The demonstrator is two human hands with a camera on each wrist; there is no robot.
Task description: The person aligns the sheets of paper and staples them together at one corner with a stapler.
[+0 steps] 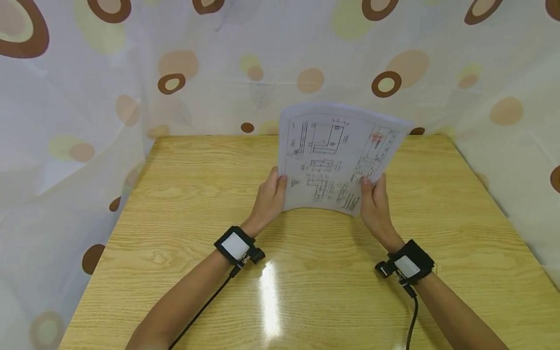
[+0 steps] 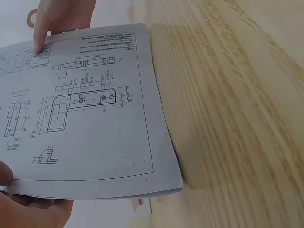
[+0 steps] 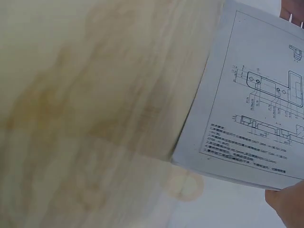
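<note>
A stack of white printed sheets (image 1: 334,158) is held above the wooden table (image 1: 183,218), toward its far middle, tilted up so the printed face meets the head camera. The top sheet carries black line drawings of a mechanical part with dimension marks, a framed border, blocks of small text and a red stamp near its upper right corner. The sheets bow slightly, and the lower edge curves just over the tabletop. The left hand (image 1: 268,200) grips the left edge, thumb on the front face and fingers behind. The right hand (image 1: 375,204) grips the lower right edge in the same way. The left wrist view shows several sheet edges layered at one corner. Both wrists wear black bands with cables (image 1: 411,321). A curtain (image 1: 78,112) with brown and beige ovals surrounds the table.
</note>
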